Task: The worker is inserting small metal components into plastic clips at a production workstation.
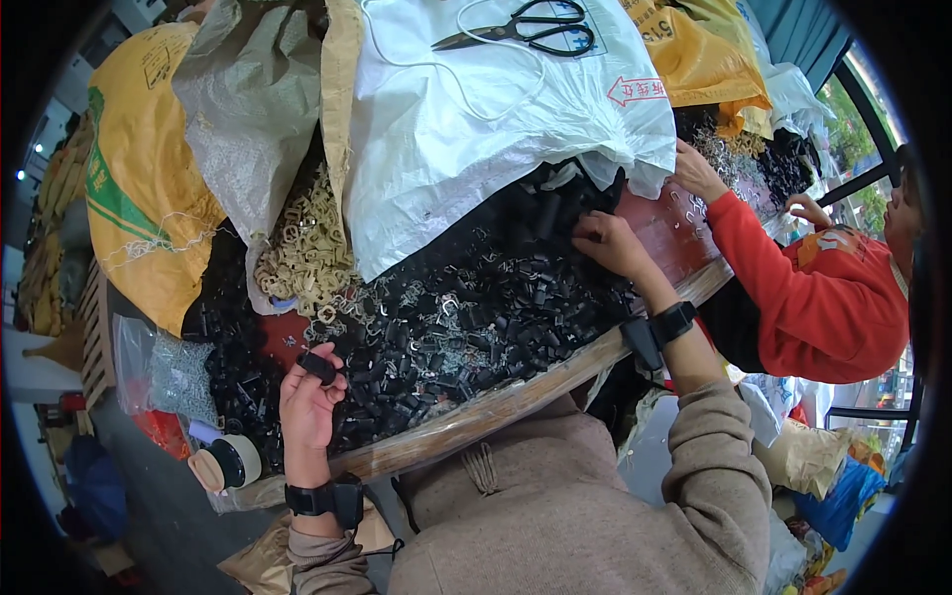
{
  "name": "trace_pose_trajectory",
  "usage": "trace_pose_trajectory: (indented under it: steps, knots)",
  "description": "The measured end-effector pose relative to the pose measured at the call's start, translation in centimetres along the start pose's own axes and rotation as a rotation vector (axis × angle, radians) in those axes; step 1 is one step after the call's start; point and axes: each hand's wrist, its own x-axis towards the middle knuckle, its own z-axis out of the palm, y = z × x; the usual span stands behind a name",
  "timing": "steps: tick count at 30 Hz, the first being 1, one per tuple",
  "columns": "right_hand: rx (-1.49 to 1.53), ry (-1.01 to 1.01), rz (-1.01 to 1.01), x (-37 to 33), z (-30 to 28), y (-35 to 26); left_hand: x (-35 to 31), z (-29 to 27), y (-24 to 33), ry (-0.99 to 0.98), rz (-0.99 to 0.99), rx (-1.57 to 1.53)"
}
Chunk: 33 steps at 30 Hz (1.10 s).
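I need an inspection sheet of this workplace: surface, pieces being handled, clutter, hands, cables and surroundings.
Surface: worktable with wooden front edge, largely covered by small parts.
Pieces: black piece held up; loose black pieces heaped; tan ring-like pieces at the grey woven sack.
Clutter: scissors and white cord on the white woven sack.
Hands: left hand pinches the black piece; right hand over the heap, grip unclear.
Cables: thin black cord near left wrist, purpose unclear.
Surroundings: red-sleeved co-worker and window at right.
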Motion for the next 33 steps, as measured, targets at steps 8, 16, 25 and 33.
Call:
trace_pose_trajectory:
  steps: [8, 16, 25, 33]
  knots:
    - [-0.153, 0.331, 0.274, 0.2, -0.5, 1.7, 0.1, -0.1, -0.7, -0.014, -0.014, -0.032]
    - [-0.363, 0.345, 0.159, 2.2, 0.4, 2.2, 0.4, -0.2, -0.7, 0.007, -0.005, -0.045]
    - [-0.386, 0.346, -0.007, 1.4, 0.8, 1.6, 0.4, -0.3, -0.9, 0.006, -0.015, -0.043]
    - [0.149, 0.044, 0.188, 0.3, -0.3, -0.6, 0.3, -0.1, -0.9, -0.004, -0.014, -0.039]
